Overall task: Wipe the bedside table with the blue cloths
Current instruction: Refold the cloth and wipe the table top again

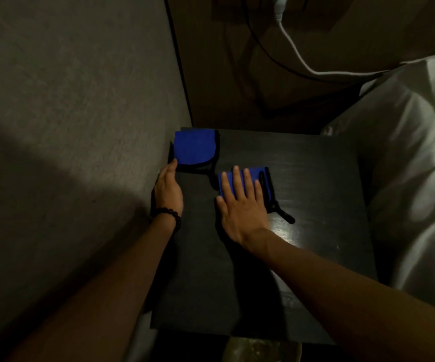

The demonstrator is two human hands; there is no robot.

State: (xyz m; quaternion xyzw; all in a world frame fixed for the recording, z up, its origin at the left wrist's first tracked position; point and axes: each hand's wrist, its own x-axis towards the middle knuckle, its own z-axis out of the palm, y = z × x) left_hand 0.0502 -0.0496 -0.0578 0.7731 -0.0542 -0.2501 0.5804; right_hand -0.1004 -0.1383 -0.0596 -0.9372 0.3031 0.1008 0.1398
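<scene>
Two folded blue cloths with black trim lie on the dark bedside table (302,178). The left blue cloth (194,147) sits at the table's far left corner against the wall. My left hand (168,188) lies at the table's left edge, its fingertips touching that cloth's near corner. The right blue cloth (259,178) rests near the middle of the table, a black loop trailing from it toward the right. My right hand (240,205) lies flat on top of this cloth with the fingers spread, covering most of it.
A grey wall (67,126) runs close along the table's left side. A bed with white bedding (407,165) borders the right side. A white cable (297,53) and a black cable (258,56) hang behind the table against a brown panel.
</scene>
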